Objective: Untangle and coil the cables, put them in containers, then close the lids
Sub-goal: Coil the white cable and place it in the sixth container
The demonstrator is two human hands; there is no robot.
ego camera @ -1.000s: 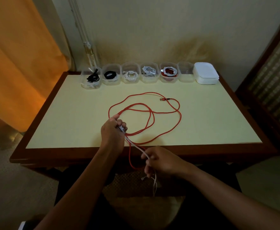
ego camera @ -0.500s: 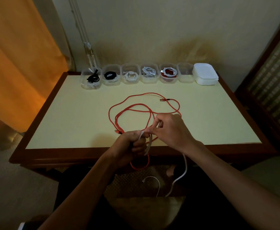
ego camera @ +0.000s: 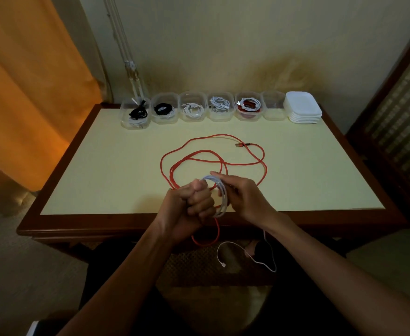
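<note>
My left hand (ego camera: 194, 202) is a fist that grips a coil of white cable (ego camera: 219, 190) over the table's front edge. My right hand (ego camera: 242, 197) holds the same cable at the coil's right side and guides a loop round it. The cable's loose tail (ego camera: 247, 257) hangs below the table edge, plug end dangling. A long red cable (ego camera: 213, 161) lies in tangled loops on the table, one loop drooping over the front edge. Along the back stand several clear containers (ego camera: 193, 106) with coiled cables, one container (ego camera: 274, 105) holding none.
A stack of white lids (ego camera: 302, 107) sits at the back right, beside the containers. The yellow-topped table (ego camera: 102, 166) has a dark wooden rim. An orange curtain (ego camera: 29, 81) hangs at the left, a wooden screen (ego camera: 398, 93) at the right.
The white cable went from stretched between my hands to wound in loops on my left fist. My right hand rose from below the table edge to the coil. Less tail hangs down.
</note>
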